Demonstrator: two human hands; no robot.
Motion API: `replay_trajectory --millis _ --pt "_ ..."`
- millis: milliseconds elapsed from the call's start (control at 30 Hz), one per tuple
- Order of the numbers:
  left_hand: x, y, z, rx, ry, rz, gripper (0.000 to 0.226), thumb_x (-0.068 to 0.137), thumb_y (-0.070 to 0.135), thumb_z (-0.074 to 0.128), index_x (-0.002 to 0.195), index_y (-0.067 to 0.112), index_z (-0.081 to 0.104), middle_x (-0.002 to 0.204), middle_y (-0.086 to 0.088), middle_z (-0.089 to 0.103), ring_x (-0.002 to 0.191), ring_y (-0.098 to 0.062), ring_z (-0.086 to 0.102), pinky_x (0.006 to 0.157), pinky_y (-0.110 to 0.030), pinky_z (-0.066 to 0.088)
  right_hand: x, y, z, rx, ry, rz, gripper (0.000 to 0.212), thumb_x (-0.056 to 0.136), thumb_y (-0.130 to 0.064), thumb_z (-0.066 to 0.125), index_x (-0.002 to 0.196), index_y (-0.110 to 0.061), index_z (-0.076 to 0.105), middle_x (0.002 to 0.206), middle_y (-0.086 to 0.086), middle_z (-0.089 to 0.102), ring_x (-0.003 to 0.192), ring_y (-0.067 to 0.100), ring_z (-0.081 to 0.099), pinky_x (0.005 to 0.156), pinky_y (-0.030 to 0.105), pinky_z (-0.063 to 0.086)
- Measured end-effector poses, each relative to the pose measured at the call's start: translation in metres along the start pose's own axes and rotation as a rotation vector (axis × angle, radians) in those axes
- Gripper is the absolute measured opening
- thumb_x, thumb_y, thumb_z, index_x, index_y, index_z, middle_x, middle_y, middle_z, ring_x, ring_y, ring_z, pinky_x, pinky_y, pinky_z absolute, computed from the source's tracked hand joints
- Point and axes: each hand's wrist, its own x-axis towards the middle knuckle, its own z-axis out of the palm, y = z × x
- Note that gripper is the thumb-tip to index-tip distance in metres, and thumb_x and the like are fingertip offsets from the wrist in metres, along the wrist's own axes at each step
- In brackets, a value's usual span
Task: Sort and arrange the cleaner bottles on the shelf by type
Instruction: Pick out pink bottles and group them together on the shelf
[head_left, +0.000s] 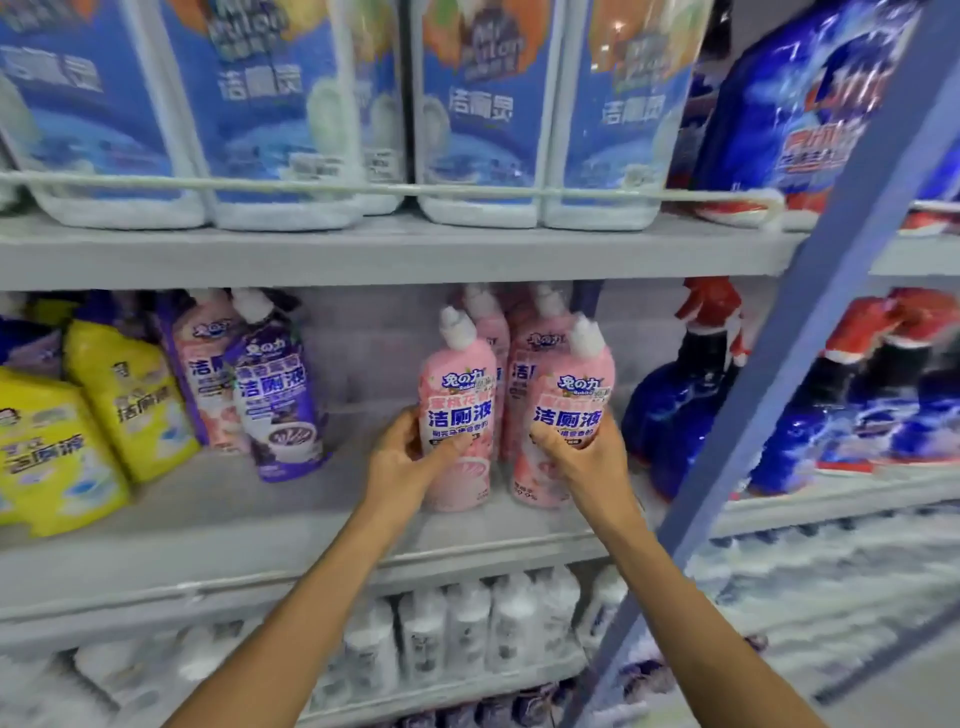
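Centre of frame, middle shelf (234, 519): my left grip (402, 457) clasped the left pink bottle (460, 395), my right grip (576, 452) the right pink bottle (569, 400), both upright before more pink ones. At middle left a stray pink bottle (208, 374) stood among purple bottles (278, 400), so sorting seemed unfinished.

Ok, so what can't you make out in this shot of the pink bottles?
Head view only.
- Rear pink bottles: mostly hidden by the front two; count unclear.
- Fingers of left hand and right hand: partly behind the left pink bottle and right pink bottle they grip.
- White bottles below: too blurred to read.
- Yellow bottles: cut by the left edge.
- Blue spray bottles: partly behind the blue post.
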Motion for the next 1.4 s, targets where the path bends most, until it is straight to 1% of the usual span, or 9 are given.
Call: replay_trajectory --millis 200,267,367,500,633,867,1033,1200,1400 --pt "0.008 -0.016 0.029 0.041 0.025 0.019 0.034 0.083 0.01 0.08 0.111 0.023 0.067 0.107 0.005 0.079 0.097 -0.012 0.075 0.08 -0.024 0.059 0.015 0.013 -0.007 0.03 -0.009 0.046 0.063 0.073 -0.044 0.091 0.119 -0.019 0.056 0.104 -0.005 0.075 0.09 0.017 0.076 0.066 0.038 0.064" --pt "0.005 -0.018 0.028 0.067 0.048 0.022 0.035 0.083 0.017 0.081 0.114 0.023 0.066 0.109 0.005 0.078 0.099 -0.011 0.075 0.08 -0.024 0.059 0.011 0.011 -0.005 0.046 -0.001 0.03 0.066 0.072 -0.053 0.088 0.12 -0.025 0.054 0.108 -0.008 0.073 0.093 0.009 0.074 0.075 0.038 0.065" --pt "-0.005 -0.022 0.028 0.119 0.104 0.038 0.035 0.084 0.027 0.08 0.116 0.021 0.066 0.107 0.005 0.078 0.098 -0.011 0.075 0.08 -0.027 0.06 -0.004 0.014 -0.003 0.047 0.047 -0.006 0.051 0.073 -0.055 0.082 0.112 -0.039 0.053 0.111 -0.012 0.069 0.096 -0.002 0.07 0.082 0.022 0.059" --pt "-0.01 -0.024 0.033 0.142 0.152 0.105 0.027 0.088 0.022 0.077 0.113 0.015 0.07 0.101 0.008 0.079 0.092 -0.007 0.075 0.075 -0.017 0.056 -0.009 0.022 0.01 0.057 0.12 -0.021 0.057 0.08 -0.053 0.083 0.124 -0.027 0.058 0.116 -0.003 0.067 0.1 0.006 0.07 0.085 0.037 0.061" --pt "-0.002 -0.024 0.03 0.126 0.178 0.141 0.029 0.088 0.017 0.078 0.115 0.012 0.072 0.103 0.006 0.079 0.092 -0.005 0.075 0.075 -0.014 0.055 0.0 0.02 0.029 0.079 0.165 -0.056 0.051 0.088 -0.029 0.082 0.131 -0.019 0.059 0.115 -0.001 0.072 0.099 0.005 0.072 0.084 0.025 0.06" --pt "0.007 -0.029 0.028 0.163 0.184 0.134 0.029 0.091 0.024 0.076 0.118 0.017 0.069 0.106 0.005 0.077 0.092 -0.004 0.073 0.074 -0.015 0.056 0.006 0.023 0.037 0.04 0.122 -0.045 0.054 0.093 -0.027 0.076 0.141 -0.02 0.051 0.123 -0.005 0.069 0.104 -0.005 0.066 0.085 0.008 0.051" --pt "0.009 -0.034 0.029 0.172 0.145 0.11 0.03 0.094 0.026 0.073 0.121 0.015 0.068 0.108 0.009 0.077 0.095 0.0 0.072 0.074 -0.012 0.054 0.01 0.022 0.026 -0.004 0.069 -0.054 0.046 0.093 -0.03 0.076 0.133 -0.02 0.056 0.117 -0.009 0.072 0.102 -0.006 0.067 0.087 0.014 0.054" --pt "0.012 -0.042 0.031 0.165 0.156 0.082 0.034 0.092 0.032 0.073 0.122 0.016 0.068 0.11 0.006 0.077 0.1 -0.008 0.074 0.082 -0.024 0.06 0.017 0.024 0.017 -0.041 0.032 -0.049 0.04 0.093 -0.023 0.076 0.127 -0.028 0.055 0.116 -0.007 0.072 0.101 -0.008 0.067 0.086 0.011 0.053" --pt "0.009 -0.04 0.037 0.178 0.17 0.087 0.038 0.091 0.037 0.072 0.123 0.017 0.068 0.109 0.007 0.078 0.098 -0.007 0.074 0.081 -0.023 0.06 0.021 0.031 0.013 -0.049 0.009 -0.051 0.041 0.092 -0.023 0.076 0.126 -0.032 0.054 0.114 -0.013 0.071 0.102 -0.005 0.068 0.087 0.016 0.055"
